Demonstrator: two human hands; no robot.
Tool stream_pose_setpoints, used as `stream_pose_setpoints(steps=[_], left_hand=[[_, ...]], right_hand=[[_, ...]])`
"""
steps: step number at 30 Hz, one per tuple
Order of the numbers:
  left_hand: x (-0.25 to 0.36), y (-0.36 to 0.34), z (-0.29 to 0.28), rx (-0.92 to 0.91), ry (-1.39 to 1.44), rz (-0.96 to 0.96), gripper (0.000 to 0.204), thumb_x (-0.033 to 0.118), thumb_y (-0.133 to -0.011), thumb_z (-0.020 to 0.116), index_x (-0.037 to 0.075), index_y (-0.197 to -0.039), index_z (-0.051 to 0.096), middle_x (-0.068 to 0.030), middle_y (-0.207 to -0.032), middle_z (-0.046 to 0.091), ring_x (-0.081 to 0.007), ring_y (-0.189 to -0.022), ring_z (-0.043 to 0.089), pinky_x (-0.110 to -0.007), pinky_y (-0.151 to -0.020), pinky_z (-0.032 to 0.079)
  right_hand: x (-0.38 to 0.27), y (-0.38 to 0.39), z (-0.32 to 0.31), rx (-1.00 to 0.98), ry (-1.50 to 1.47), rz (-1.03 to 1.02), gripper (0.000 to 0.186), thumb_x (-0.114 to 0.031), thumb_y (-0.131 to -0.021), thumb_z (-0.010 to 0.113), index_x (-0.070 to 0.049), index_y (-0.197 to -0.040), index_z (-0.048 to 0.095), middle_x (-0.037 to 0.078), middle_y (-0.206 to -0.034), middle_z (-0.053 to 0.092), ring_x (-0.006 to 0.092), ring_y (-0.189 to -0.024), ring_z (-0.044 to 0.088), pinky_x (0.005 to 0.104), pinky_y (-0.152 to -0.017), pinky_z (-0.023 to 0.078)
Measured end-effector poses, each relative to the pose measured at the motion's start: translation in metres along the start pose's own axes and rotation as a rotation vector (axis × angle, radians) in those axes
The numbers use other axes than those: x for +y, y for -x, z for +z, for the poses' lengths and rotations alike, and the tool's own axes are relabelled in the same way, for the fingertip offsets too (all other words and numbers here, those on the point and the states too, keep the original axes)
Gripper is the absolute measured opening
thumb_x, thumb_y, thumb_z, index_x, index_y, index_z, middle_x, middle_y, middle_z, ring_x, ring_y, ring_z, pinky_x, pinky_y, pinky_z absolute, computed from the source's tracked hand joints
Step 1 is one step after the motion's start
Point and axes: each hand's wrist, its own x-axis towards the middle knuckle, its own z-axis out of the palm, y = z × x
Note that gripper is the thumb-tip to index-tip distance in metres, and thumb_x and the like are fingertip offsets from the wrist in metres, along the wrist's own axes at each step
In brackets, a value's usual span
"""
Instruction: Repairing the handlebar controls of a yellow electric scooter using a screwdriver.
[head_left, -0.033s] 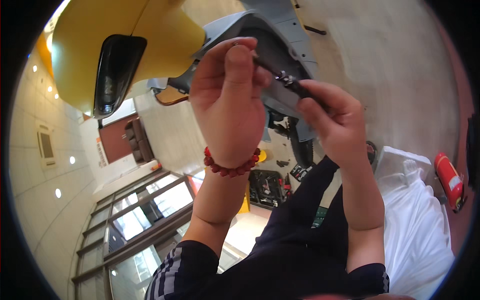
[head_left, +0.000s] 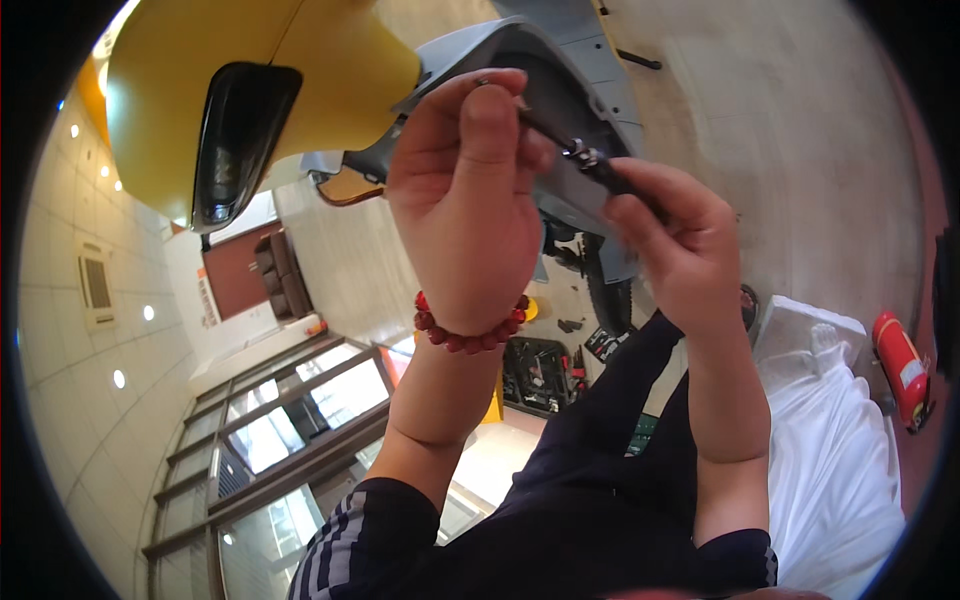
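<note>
My right hand (head_left: 682, 235) is closed round the dark handle of a slim screwdriver (head_left: 583, 154) with a shiny metal collar. From the collar its thin dark shaft slants up and left to my left hand (head_left: 468, 190). There the thumb and fingers pinch together near the shaft's tip, with a small bit of something dark showing above the thumb; its kind I cannot make out. A red bead bracelet (head_left: 470, 342) circles my left wrist. Behind both hands is a grey panel (head_left: 515, 40) with a dark hollow inside, beside a yellow scooter-like body (head_left: 345, 60) with a black lamp (head_left: 245, 140).
Below my hands, a black tyre (head_left: 607, 300) and an open black tool case (head_left: 537, 375) are on the floor, with loose tools around it. At right are a white cloth (head_left: 830, 450) over a pale box and a red fire extinguisher (head_left: 900, 360). A brown sofa (head_left: 280, 275) stands far left.
The whole view has shifted slightly, so the hands and surroundings sit a little further right. Both hands keep the same grip.
</note>
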Motion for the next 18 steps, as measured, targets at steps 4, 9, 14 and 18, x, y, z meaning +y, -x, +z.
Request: stream_pose_setpoints(steps=[4, 9, 14, 18], left_hand=[[0.009, 0.005, -0.001, -0.055, 0.035, -0.009, 0.024, 0.018, -0.094, 0.043, -0.002, -0.104, 0.053, -0.0069, -0.085, 0.051, -0.0134, -0.073, 0.047, -0.027, -0.066, 0.041], [0.020, 0.023, 0.003, 0.119, -0.008, -0.058, 0.017, 0.013, -0.088, 0.056, -0.002, -0.097, 0.056, -0.0041, -0.085, 0.058, -0.0066, -0.065, 0.052, -0.020, -0.062, 0.043], [0.019, 0.036, -0.016, 0.029, -0.157, -0.026, 0.023, 0.019, -0.094, 0.043, -0.001, -0.101, 0.053, -0.0024, -0.072, 0.048, -0.0107, -0.062, 0.041, -0.025, -0.058, 0.035], [0.008, 0.049, -0.018, -0.007, -0.114, 0.004, 0.021, 0.018, -0.094, 0.045, 0.000, -0.099, 0.054, 0.0019, -0.064, 0.041, -0.0085, -0.058, 0.036, -0.024, -0.054, 0.031]], right_hand=[[-0.002, 0.006, 0.006, 0.067, -0.007, -0.041, 0.019, 0.002, -0.079, 0.061, 0.002, -0.099, 0.062, 0.002, -0.077, 0.057, 0.0055, -0.066, 0.050, 0.0188, -0.057, 0.039], [-0.002, 0.027, 0.014, 0.064, 0.080, -0.058, 0.020, 0.003, -0.077, 0.062, 0.003, -0.096, 0.062, 0.006, -0.076, 0.058, 0.0090, -0.067, 0.052, 0.0210, -0.060, 0.040], [0.005, 0.040, 0.019, 0.005, 0.103, 0.032, 0.020, 0.003, -0.076, 0.063, 0.003, -0.096, 0.062, 0.007, -0.077, 0.059, 0.0106, -0.068, 0.053, 0.0222, -0.062, 0.041], [0.015, 0.047, 0.016, 0.010, 0.060, 0.098, 0.020, 0.000, -0.076, 0.064, 0.004, -0.096, 0.062, 0.008, -0.077, 0.060, 0.0121, -0.070, 0.055, 0.0230, -0.063, 0.042]])
